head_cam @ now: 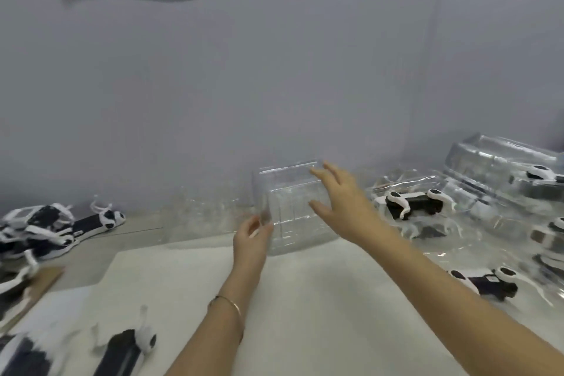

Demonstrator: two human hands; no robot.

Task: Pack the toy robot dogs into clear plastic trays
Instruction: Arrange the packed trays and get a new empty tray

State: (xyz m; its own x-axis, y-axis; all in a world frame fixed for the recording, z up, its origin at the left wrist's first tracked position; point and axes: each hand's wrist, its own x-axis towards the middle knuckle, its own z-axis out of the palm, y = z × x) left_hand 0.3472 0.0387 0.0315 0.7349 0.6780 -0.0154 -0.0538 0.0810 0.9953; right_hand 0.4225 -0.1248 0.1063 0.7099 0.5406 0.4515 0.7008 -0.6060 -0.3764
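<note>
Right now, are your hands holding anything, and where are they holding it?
The left hand pinches the clear plastic tray at its left edge. The right hand is open beside the tray, gripping nothing.

Two bare forearms [427, 278], a thin gold-coloured bangle [227, 302] on the wrist below the left grip [251, 241]

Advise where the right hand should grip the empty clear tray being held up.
Likely take the empty tray by its right wall, from the right: the left hand pinches its left edge, and the open right hand hovers at that side.
</note>
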